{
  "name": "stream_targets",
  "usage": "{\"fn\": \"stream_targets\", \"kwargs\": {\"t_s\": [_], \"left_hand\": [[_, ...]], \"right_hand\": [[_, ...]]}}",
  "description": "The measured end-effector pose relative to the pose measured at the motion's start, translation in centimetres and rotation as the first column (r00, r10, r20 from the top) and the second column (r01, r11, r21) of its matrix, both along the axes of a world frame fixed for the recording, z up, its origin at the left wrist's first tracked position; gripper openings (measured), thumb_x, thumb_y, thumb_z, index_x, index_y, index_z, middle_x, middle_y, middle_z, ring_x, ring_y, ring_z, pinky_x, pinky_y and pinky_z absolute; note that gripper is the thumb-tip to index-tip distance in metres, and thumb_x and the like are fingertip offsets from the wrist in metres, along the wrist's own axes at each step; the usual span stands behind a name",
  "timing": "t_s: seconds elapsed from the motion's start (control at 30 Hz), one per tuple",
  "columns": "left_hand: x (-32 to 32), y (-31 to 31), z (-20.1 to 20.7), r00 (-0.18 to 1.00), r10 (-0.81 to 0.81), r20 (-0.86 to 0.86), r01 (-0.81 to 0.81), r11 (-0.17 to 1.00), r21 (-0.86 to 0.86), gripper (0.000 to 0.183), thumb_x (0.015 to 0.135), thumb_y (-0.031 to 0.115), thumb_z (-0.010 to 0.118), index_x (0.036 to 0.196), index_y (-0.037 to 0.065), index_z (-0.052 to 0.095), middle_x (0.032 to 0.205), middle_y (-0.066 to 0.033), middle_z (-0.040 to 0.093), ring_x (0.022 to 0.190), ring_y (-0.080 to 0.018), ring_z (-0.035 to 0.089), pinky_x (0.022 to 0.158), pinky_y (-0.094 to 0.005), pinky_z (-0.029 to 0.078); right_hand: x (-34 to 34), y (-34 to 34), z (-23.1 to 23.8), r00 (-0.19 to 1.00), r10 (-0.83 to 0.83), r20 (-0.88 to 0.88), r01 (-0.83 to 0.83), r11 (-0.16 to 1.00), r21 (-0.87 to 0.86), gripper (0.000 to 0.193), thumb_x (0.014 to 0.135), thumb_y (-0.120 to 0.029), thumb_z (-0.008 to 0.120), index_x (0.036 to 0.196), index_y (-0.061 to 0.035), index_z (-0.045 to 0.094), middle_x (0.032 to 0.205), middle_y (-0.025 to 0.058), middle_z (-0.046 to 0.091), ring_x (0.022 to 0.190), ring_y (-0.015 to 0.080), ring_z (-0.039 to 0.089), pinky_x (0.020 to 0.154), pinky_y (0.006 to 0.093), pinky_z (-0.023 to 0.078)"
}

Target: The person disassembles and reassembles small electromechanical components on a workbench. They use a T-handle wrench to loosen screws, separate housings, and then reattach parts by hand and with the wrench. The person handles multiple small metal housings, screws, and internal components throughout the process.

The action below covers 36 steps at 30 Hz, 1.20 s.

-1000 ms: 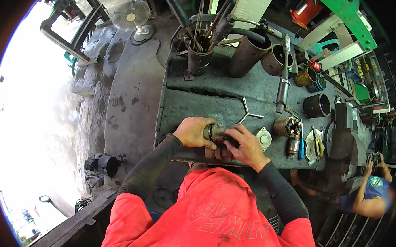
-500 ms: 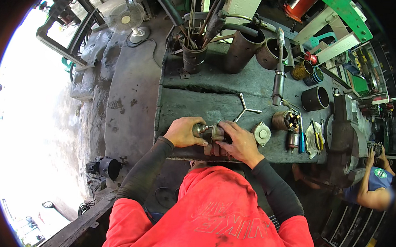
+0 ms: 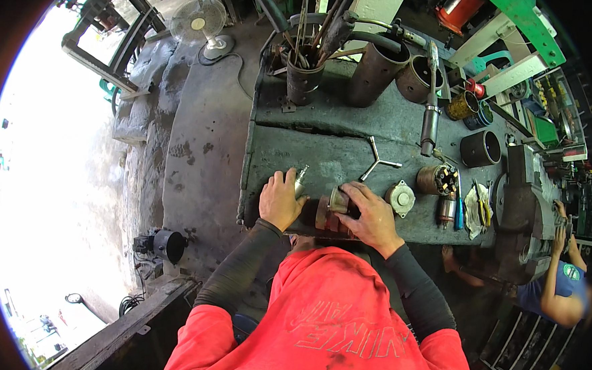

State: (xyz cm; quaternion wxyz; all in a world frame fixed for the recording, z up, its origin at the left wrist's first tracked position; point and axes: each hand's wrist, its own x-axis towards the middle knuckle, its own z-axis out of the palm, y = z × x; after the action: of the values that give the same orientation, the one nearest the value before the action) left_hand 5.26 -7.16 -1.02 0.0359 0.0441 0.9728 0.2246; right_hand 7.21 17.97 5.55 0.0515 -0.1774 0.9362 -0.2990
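My left hand (image 3: pixel 282 199) rests low over the near left of the bench. Its fingers curl around a silver metal part with a thin shaft (image 3: pixel 301 178), whose tip sticks out past the fingers. To the right, my right hand (image 3: pixel 373 217) grips a grey metal housing (image 3: pixel 339 200) near the front edge. A reddish-brown block (image 3: pixel 322 214) lies against that housing, partly hidden. Beyond them lies a Y-shaped wrench (image 3: pixel 376 161). A round metal end cover (image 3: pixel 400 198) sits just right of my right hand.
Farther right lie a brush-ended cylinder (image 3: pixel 437 180), an armature (image 3: pixel 447 212), a blue-handled tool (image 3: pixel 460 212) and pliers on a cloth (image 3: pixel 474 211). A tool-filled can (image 3: pixel 304 83) and metal tubes (image 3: pixel 377 75) stand at the back. Another person (image 3: pixel 562 286) works at far right.
My left hand has drawn away to the left from the housing, taking the shafted part with it. My right hand stays on the housing. The whole view has shifted slightly.
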Motion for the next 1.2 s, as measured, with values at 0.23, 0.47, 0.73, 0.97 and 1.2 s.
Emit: {"fn": "stream_targets", "kwargs": {"t_s": [0.23,0.47,0.73,0.97,1.2], "left_hand": [[0.4,-0.2,-0.3,0.996,0.085,0.024,-0.087,0.992,0.091,0.083,0.078,0.029,0.091,0.149,0.005,0.055,0.125,-0.0188,0.061,0.117,-0.0399,0.063,0.098,-0.0478,0.052],[3.5,0.8,1.8,0.966,0.112,-0.232,-0.061,0.975,0.214,0.077,0.079,0.012,0.08,0.149,0.003,0.053,0.14,-0.0229,0.057,0.128,-0.0427,0.058,0.109,-0.0478,0.048],[5.3,3.1,-1.5,0.969,-0.219,0.115,0.097,0.763,0.64,0.113,0.064,0.019,0.094,0.159,-0.005,0.039,0.151,-0.0255,0.056,0.145,-0.0423,0.052,0.124,-0.046,0.041],[1.4,3.6,-1.6,0.889,-0.372,0.266,0.1,0.726,0.681,0.117,0.056,0.025,0.105,0.151,0.003,0.04,0.143,-0.025,0.06,0.134,-0.0398,0.061,0.113,-0.0435,0.049],[0.7,5.9,0.2,0.868,-0.497,-0.001,0.34,0.592,0.731,0.114,0.055,0.026,0.105,0.148,0.004,0.043,0.139,-0.0195,0.055,0.134,-0.0367,0.056,0.115,-0.0433,0.046]], "right_hand": [[0.1,-1.1,1.1,1.0,-0.007,-0.008,0.008,0.999,0.032,0.066,0.082,-0.026,0.084,0.141,-0.0092,0.059,0.133,0.0145,0.067,0.113,0.038,0.07,0.093,0.0493,0.058],[-0.7,-1.9,2.4,0.991,0.043,0.129,-0.072,0.969,0.236,0.073,0.08,-0.026,0.083,0.143,-0.0032,0.054,0.122,0.0168,0.066,0.109,0.0397,0.071,0.087,0.052,0.057],[0.5,-0.7,2.1,0.999,-0.015,0.047,0.008,0.989,0.145,0.073,0.076,-0.027,0.085,0.141,-0.0045,0.061,0.123,0.0156,0.069,0.105,0.0392,0.073,0.085,0.048,0.06],[1.2,2.2,2.2,0.995,-0.097,0.009,0.097,0.995,-0.019,0.067,0.074,-0.02,0.084,0.137,-0.0041,0.065,0.124,0.0147,0.072,0.11,0.038,0.072,0.092,0.0444,0.059],[2.7,5.2,1.4,0.985,-0.171,0.012,0.17,0.973,-0.158,0.071,0.071,-0.018,0.086,0.138,-0.005,0.066,0.129,0.0159,0.073,0.118,0.037,0.071,0.102,0.0425,0.057]]}}
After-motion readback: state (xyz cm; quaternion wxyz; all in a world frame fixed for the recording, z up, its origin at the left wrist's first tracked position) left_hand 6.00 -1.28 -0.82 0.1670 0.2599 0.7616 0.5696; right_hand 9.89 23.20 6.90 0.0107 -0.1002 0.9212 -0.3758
